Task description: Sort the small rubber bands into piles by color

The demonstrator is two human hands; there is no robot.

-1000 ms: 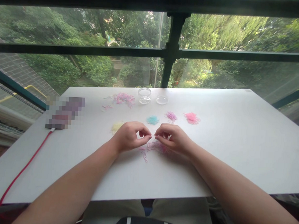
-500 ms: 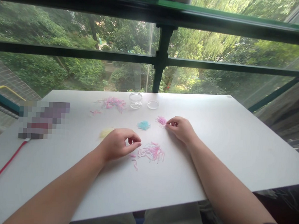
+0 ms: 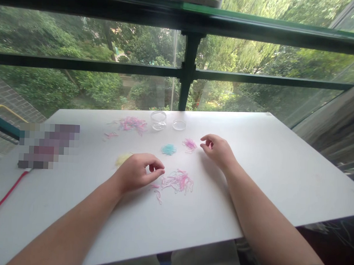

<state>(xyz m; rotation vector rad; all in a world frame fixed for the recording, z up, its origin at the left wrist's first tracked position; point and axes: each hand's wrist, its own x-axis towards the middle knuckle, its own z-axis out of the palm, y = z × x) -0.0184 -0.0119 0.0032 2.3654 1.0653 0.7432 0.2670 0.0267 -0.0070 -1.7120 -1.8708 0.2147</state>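
Note:
My left hand (image 3: 140, 171) hovers just left of a mixed pile of small rubber bands (image 3: 179, 181). Its thumb and forefinger tips meet in a pinch, and I cannot make out anything between them. My right hand (image 3: 217, 150) is beside a purple pile of rubber bands (image 3: 189, 144), thumb and forefinger apart with nothing visible between them. A turquoise pile of bands (image 3: 168, 149) lies between the hands, farther back. Behind my left hand a pale yellow pile (image 3: 122, 160) is partly covered. The pink pile seen earlier is mostly hidden by my right hand.
At the back of the white table (image 3: 269, 171) stand a clear round jar (image 3: 158, 121) and a shallow clear lid (image 3: 179, 125). Another mixed heap of bands (image 3: 133, 124) lies left of them. A red cable (image 3: 8, 193) runs to a blurred-out object (image 3: 49, 146).
My hands have parted from their meeting point. The right went to the purple pile, then drew slightly back and opened; the left stayed pinched. The view has shifted too.

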